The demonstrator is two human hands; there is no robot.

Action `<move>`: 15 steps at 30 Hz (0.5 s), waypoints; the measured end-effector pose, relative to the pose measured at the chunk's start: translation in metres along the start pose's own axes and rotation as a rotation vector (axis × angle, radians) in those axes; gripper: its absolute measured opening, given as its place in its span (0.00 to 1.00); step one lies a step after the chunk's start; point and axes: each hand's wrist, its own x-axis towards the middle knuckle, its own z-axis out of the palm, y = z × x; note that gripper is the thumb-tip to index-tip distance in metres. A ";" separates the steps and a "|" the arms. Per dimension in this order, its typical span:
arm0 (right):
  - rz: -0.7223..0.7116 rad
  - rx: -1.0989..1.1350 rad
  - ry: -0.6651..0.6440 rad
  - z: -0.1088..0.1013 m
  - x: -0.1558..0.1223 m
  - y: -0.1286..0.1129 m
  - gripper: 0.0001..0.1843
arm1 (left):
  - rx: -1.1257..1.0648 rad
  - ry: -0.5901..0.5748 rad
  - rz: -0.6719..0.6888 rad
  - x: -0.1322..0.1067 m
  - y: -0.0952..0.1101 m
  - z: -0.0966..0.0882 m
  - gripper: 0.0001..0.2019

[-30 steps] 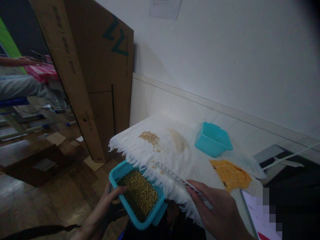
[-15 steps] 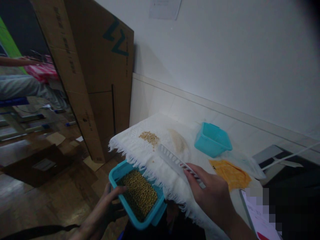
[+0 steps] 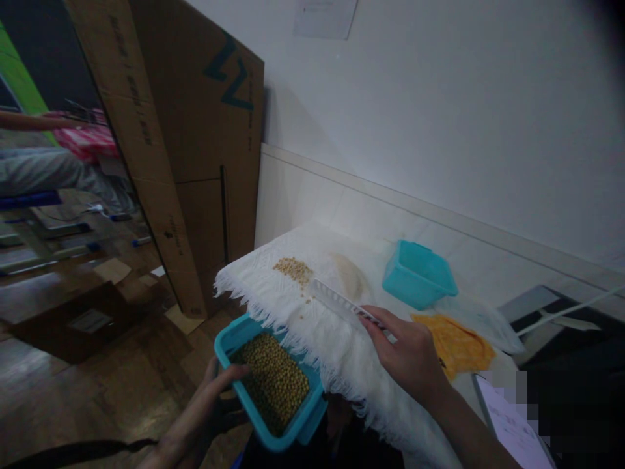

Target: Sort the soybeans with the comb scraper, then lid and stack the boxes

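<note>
My left hand (image 3: 215,397) grips the near left rim of a blue plastic box (image 3: 244,407), thumb over the edge. Yellow soybeans (image 3: 276,374) fill much of this box, which is held just below the table's fringed edge. In my right hand (image 3: 407,348) is a white slotted plastic strip (image 3: 336,299), its far end low over the white cloth (image 3: 273,303). Close to that end lies a small pile of soybeans (image 3: 293,269), with a few loose ones nearer the fringe. A pale, fine-grained heap (image 3: 349,277) sits to the right of the pile.
A second blue box (image 3: 417,273) stands near the wall, beside a clear plastic bag (image 3: 488,322) and an orange cloth (image 3: 454,342). A tablet-like screen (image 3: 508,417) lies at the right. A tall cardboard box (image 3: 200,130) rises at the left; behind it sits another person (image 3: 49,166).
My right hand has tilted the strip flatter and edge-on, its far end staying beside the pile. A few soybeans now lie nearer that end. The left hand and its box have hardly moved.
</note>
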 end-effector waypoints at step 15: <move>0.066 0.097 -0.053 -0.001 0.003 -0.005 0.15 | -0.001 -0.014 0.000 0.001 0.000 -0.001 0.62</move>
